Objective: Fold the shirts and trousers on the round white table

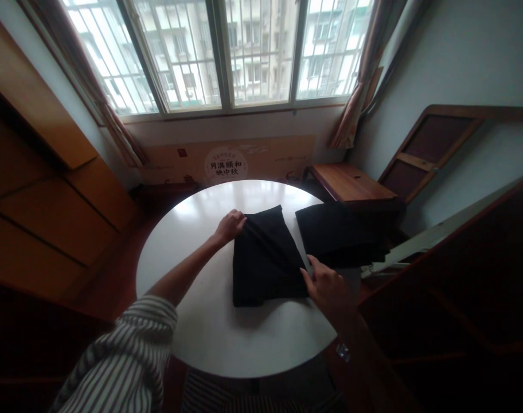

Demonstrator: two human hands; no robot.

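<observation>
A piece of black cloth, folded into a rough square, lies on the round white table. My left hand is closed on its upper left corner. At the cloth's right edge, my right hand pinches the fabric between thumb and fingers. A diagonal crease runs across the cloth between the two hands. Just to the right lies a second folded black cloth, with a narrow strip of white tabletop between the two. What kind of garment either one is, I cannot tell.
Behind the table, a wooden desk stands at the right near a leaning wooden frame. A printed cardboard panel rests below the barred window. Wooden cabinets line the left, and dark furniture is close on the right.
</observation>
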